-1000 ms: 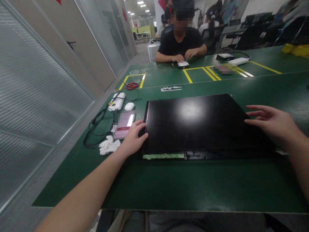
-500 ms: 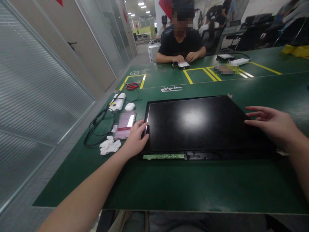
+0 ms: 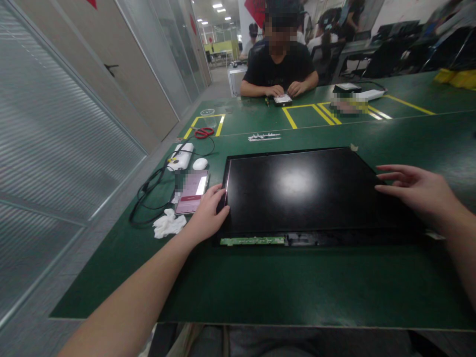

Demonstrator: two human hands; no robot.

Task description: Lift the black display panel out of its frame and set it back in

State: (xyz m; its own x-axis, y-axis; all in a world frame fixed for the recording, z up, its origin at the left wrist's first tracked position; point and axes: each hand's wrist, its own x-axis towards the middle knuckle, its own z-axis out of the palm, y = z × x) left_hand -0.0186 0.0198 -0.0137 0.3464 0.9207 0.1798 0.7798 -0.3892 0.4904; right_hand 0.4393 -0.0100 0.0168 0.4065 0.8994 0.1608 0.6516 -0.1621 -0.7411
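Left hand (image 3: 206,215) clasping left edge of one flat black rectangular display panel (image 3: 297,191); right hand (image 3: 416,192) splayed wide, touching right edge.

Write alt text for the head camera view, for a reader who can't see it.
A person's left hand grips the left edge of a black display panel flat on a green table; the right hand rests open at its right edge. A phone and white cloth lie to its left; another person sits opposite.
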